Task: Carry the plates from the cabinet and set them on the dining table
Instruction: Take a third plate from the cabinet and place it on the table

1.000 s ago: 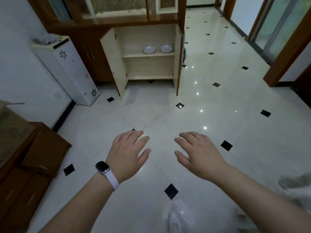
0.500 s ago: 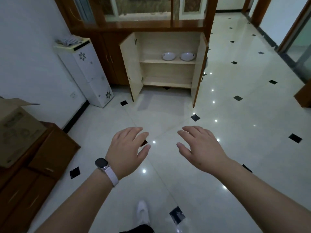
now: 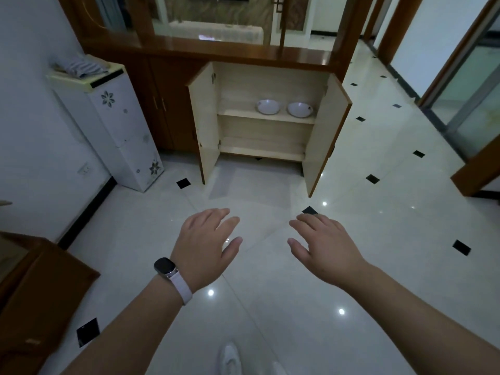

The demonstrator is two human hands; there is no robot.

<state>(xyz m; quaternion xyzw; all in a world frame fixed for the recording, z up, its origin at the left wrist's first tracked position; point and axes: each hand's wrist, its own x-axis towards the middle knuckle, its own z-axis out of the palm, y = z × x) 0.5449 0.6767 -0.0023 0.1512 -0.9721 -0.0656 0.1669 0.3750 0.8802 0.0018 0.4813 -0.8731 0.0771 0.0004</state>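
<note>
Head view: over the last second the open cabinet [image 3: 266, 115] has grown larger and slid toward the middle of the frame, so the person has walked closer and now faces it almost square. Both doors stand swung wide. On its upper shelf [image 3: 266, 117] sit the two white plates [image 3: 284, 107], side by side toward the right, the left plate [image 3: 267, 106] just beside the right plate [image 3: 299, 109]; neither has been touched.

The left hand [image 3: 204, 246], with a smartwatch [image 3: 165, 267] on its wrist, and the right hand [image 3: 323, 246] are held out in front as before, palms down, fingers spread and loosely extended, gripping nothing. They are apart from each other, over bare tiled floor [image 3: 270, 307], and well short of the cabinet. A white shoe tip [image 3: 230, 358] shows at the near edge, mid-stride by the look of it.

A white floral-printed floor unit [image 3: 119, 131] stands at far left against the wall; a brown wooden chest [image 3: 35, 307] sits near left. No dining table is in sight.

Judging from this, the approach is nearly done but nothing is collected yet. More steps and probably a stoop should bring the low shelf within reach.
</note>
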